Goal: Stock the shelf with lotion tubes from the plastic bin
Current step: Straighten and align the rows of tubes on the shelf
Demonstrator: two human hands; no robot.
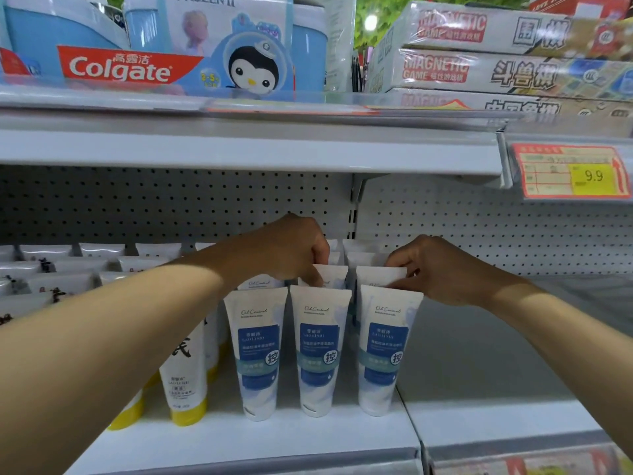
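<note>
White and blue lotion tubes [259,351] are stood cap-down in rows on the shelf [274,437]. Behind the front row, the crimped top of a second-row tube [330,274] is pinched by the left hand [287,250]; the neighbouring tube [380,274] is gripped by the right hand [442,269]. Yellow-capped tubes [186,389] are ranged left of the front row.
</note>
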